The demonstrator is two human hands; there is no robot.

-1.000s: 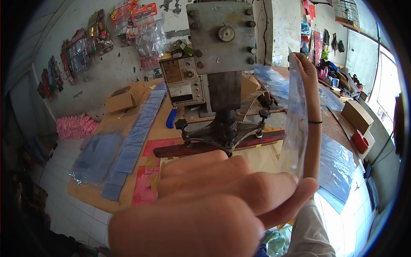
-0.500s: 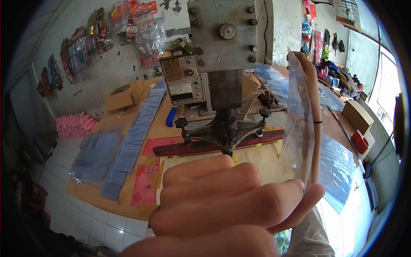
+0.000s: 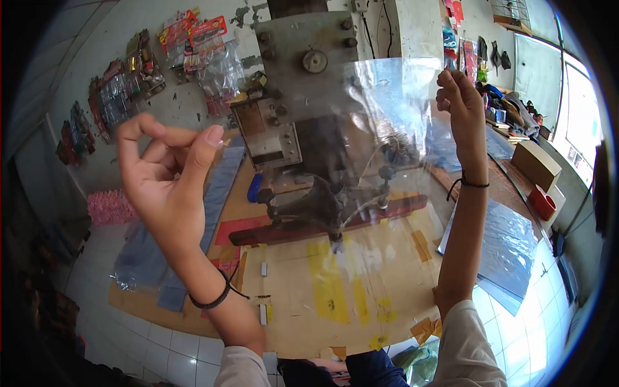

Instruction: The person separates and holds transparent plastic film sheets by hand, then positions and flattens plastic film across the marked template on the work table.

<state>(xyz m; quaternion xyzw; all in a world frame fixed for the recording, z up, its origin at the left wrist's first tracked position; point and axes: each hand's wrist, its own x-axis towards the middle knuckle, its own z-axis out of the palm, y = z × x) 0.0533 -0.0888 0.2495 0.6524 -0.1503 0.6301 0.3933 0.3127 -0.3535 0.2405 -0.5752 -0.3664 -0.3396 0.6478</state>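
Observation:
A clear plastic sheet (image 3: 403, 90) hangs upright between my hands, wrinkled and glossy on its right side. My left hand (image 3: 169, 171) is closed in a pinch of thumb and fingers at the sheet's left side. Up at its top right corner, my right hand (image 3: 461, 100) grips the edge with bent fingers. Through the sheet I see a metal press (image 3: 277, 42) with a long dark red bar (image 3: 255, 235) under it. Below that lies a cream board (image 3: 361, 329) with yellow and brown tape on it.
Bluish plastic strips (image 3: 224, 184) and a blue-handled tool (image 3: 255, 188) lie left of the press. On the right are a plastic sheet stack (image 3: 496, 248), a cardboard box (image 3: 536, 166) and a red tape roll (image 3: 542, 202). A pink bundle (image 3: 113, 206) sits far left.
My left hand has moved from close before the camera to the upper left. The plastic sheet, seen nearly edge-on before, now spreads wide across the view. My right hand stays at upper right.

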